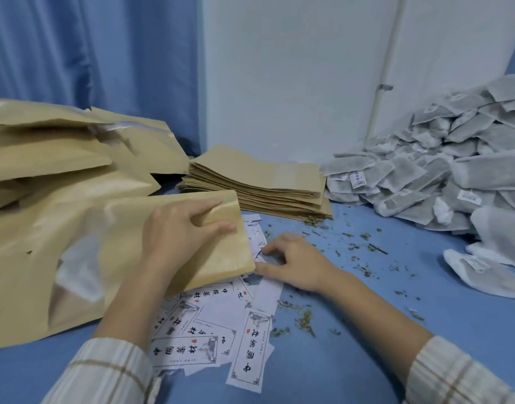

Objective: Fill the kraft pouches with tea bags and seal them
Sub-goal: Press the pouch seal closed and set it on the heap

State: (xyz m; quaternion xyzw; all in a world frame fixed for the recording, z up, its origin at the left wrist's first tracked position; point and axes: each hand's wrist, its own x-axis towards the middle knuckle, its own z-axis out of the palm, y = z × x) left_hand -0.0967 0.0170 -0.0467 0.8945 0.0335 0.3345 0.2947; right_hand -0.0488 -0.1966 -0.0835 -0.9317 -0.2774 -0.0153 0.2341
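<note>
Head view looks down on your blue table (396, 287), where your left hand (180, 231) lies on top of a filled kraft pouch (212, 258). Its fingers are spread and nearly straight, pressing flat along the pouch's near-right end; nothing is pinched or gripped. That pouch leans on the heap of filled kraft pouches (61, 176) piled at your left, and its lower edge overlaps the scatter of printed paper labels (209, 330) in front of you.

Your right hand (291, 260) rests on those labels just beside the pouch's corner. The fingers are loosely curled, tips down on the paper; whether they have actually caught a label, you cannot tell from this angle. One label (250, 348) lies apart from the rest, nearer your right forearm.

Behind the hands sits a flat stack of empty kraft pouches (256, 182), close to the white wall (279, 83). To its right, touching the stack's edge, a large heap of tea bags (454, 170) spreads across the table's right side. Loose tea crumbs (361, 252) are strewn between that heap and your right hand. Striped sleeves (104, 374) cover both forearms.
</note>
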